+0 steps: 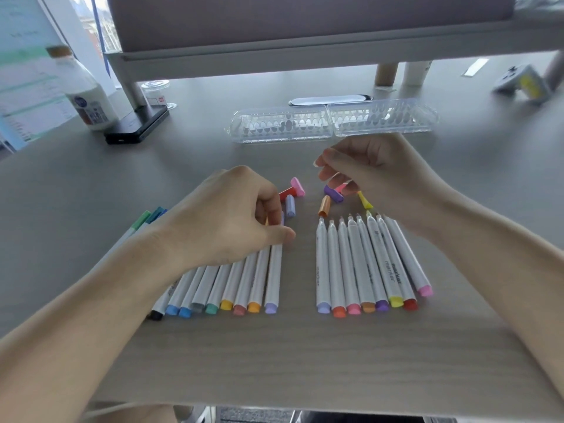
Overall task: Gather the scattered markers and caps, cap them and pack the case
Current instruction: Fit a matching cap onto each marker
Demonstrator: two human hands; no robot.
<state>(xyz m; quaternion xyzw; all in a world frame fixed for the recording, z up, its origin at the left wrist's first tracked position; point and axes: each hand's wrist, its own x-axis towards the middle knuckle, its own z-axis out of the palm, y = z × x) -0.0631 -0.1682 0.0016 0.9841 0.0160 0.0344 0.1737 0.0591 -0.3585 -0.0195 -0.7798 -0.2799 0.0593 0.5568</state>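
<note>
Two rows of white markers lie on the table. The left row (213, 285) has its tops hidden under my left hand (238, 218), which pinches the top of the rightmost, lavender-ended marker (273, 276). The right row (366, 264) lies uncapped, tips pointing away. Loose caps lie beyond the rows: pink (297, 186), red (285, 193), lavender (290, 205), purple (332, 193), orange (324, 206) and yellow (365, 200). My right hand (375, 175) hangs over them, fingertips curled round a coral cap (341, 188). The clear case (332, 123) lies open behind.
A milk bottle (88, 99), a black flat device (137, 126) and a glass jar (155, 90) stand at the back left under a raised shelf (274, 56). A small box (522, 83) sits far right. The table's front edge (274, 401) is close to me.
</note>
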